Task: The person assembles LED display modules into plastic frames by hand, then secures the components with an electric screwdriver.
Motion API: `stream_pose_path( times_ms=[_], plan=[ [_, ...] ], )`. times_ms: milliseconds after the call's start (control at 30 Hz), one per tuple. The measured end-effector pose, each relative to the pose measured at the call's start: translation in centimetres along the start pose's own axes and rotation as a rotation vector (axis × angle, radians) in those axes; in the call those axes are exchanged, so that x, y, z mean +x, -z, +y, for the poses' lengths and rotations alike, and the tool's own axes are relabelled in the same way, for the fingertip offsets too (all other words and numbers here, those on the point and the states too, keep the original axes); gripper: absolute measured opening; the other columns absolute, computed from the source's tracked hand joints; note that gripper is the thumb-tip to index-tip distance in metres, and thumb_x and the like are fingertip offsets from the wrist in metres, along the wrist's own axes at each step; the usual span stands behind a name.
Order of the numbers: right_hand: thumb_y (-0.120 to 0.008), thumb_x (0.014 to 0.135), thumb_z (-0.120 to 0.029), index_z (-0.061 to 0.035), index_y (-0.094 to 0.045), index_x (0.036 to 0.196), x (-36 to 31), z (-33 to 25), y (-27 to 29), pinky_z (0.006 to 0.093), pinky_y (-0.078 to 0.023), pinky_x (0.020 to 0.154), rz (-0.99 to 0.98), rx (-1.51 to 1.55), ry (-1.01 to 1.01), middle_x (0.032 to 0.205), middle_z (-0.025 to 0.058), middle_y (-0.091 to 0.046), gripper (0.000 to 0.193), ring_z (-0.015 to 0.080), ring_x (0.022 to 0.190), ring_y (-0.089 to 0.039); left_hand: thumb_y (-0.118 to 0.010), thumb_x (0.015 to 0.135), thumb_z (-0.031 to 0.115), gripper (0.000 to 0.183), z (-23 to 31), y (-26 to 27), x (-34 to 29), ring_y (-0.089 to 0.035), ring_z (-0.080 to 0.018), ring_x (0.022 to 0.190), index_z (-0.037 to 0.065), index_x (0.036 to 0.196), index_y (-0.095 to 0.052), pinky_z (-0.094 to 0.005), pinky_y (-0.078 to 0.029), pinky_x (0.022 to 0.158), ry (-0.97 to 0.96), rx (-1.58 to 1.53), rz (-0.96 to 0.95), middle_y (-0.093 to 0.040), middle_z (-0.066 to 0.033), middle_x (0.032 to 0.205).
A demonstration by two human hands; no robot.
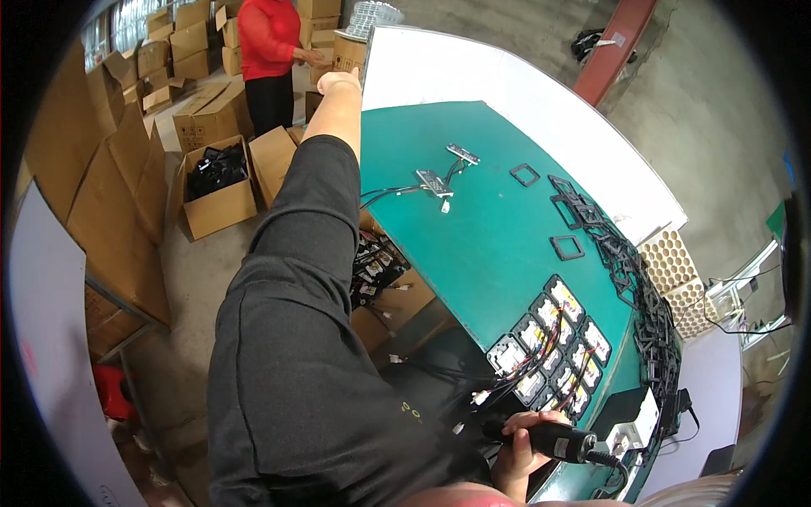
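My left arm, in a black sleeve, stretches far forward to the tall end of the white panel. Its hand, my left hand (339, 81), is curled beside that edge, and what it holds, if anything, is hidden. Close to my body, my right hand (525, 449) is wrapped round a black corded electric screwdriver (562, 441). Beyond it, several black-framed units (530, 335) with wires lie in rows on the green tabletop (456, 258). Two small circuit boards, one nearer (433, 182) and one farther (463, 154), rest toward the far left with leads attached.
Black plastic frames (646, 313) are heaped along the right edge. A white box-shaped device (627, 420) stands near the screwdriver. Honeycomb trays (667, 258) sit outside the panel (507, 80). At left are an open carton (221, 207) and a person in red (269, 42).
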State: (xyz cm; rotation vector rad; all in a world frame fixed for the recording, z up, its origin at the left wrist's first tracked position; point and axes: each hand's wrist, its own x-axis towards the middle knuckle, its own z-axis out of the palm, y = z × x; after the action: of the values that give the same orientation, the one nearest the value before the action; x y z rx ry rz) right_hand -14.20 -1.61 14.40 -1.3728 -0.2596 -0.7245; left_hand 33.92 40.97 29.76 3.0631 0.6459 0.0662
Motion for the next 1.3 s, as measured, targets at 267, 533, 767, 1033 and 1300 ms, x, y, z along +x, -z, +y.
stream_pose_path(
  times_ms=[267, 533, 767, 1033, 1300],
  plan=[
    [-0.078, 0.080, -0.019, -0.0079, -0.041, 0.112, 0.0, -0.1, -0.4, 0.0291, -0.048, 0.053, 0.030, -0.026, -0.027, 0.066, 0.0079, -0.056, 0.050, 0.0186, 0.055, -0.055, -0.051, 0.096, 0.024, 0.069, 0.2, -0.9, 3.7, -0.057, -0.0274, 0.121, 0.028, 0.155, -0.015, -0.0439, -0.051, 0.092, 0.180, -0.278, 0.285, -0.053, -0.0083, 0.140],
    [-0.069, 0.080, -0.017, -0.0036, -0.043, 0.114, 1.6, -0.1, -0.9, 0.0302, -0.047, 0.056, 0.053, -0.029, 0.021, 0.066, 0.0078, -0.055, 0.045, 0.0171, 0.054, -0.052, -0.060, 0.084, 0.014, 0.083, -7.5, 5.1, 1.2, -0.063, -0.0253, 0.113, 0.027, 0.154, -0.017, -0.0431, -0.053, 0.086, -0.043, 0.118, 0.318, -0.060, -0.0081, 0.131],
    [-0.077, 0.078, -0.011, -0.0075, -0.040, 0.114, 1.4, 2.1, -0.1, 0.0322, -0.050, 0.058, -0.143, -0.003, -0.107, 0.069, 0.0112, -0.060, 0.051, 0.0202, 0.056, -0.058, -0.054, 0.089, 0.016, 0.081, -10.0, -4.0, 3.5, -0.058, -0.0219, 0.120, 0.036, 0.154, -0.009, -0.0419, -0.049, 0.096, 0.034, 0.241, 0.096, -0.053, -0.0046, 0.139],
    [-0.078, 0.078, -0.013, -0.0082, -0.040, 0.113, 2.1, 2.3, -0.8, 0.0327, -0.052, 0.058, -0.124, -0.002, -0.039, 0.072, 0.0094, -0.058, 0.052, 0.0190, 0.058, -0.058, -0.051, 0.092, 0.016, 0.076, -6.9, 3.0, 5.0, -0.062, -0.0240, 0.115, 0.035, 0.154, -0.012, -0.0431, -0.053, 0.088, 0.018, 0.049, 0.308, -0.055, -0.0062, 0.138],
    [-0.073, 0.079, -0.013, -0.0035, -0.042, 0.115, 2.1, 2.6, -0.5, 0.0316, -0.047, 0.053, -0.100, -0.010, -0.060, 0.063, 0.0110, -0.057, 0.048, 0.0211, 0.052, -0.055, -0.054, 0.090, 0.015, 0.082, -3.1, 0.2, 3.5, -0.061, -0.0232, 0.117, 0.033, 0.155, -0.007, -0.0413, -0.050, 0.093, 0.041, 0.080, 0.058, -0.057, -0.0051, 0.136]
  ],
)
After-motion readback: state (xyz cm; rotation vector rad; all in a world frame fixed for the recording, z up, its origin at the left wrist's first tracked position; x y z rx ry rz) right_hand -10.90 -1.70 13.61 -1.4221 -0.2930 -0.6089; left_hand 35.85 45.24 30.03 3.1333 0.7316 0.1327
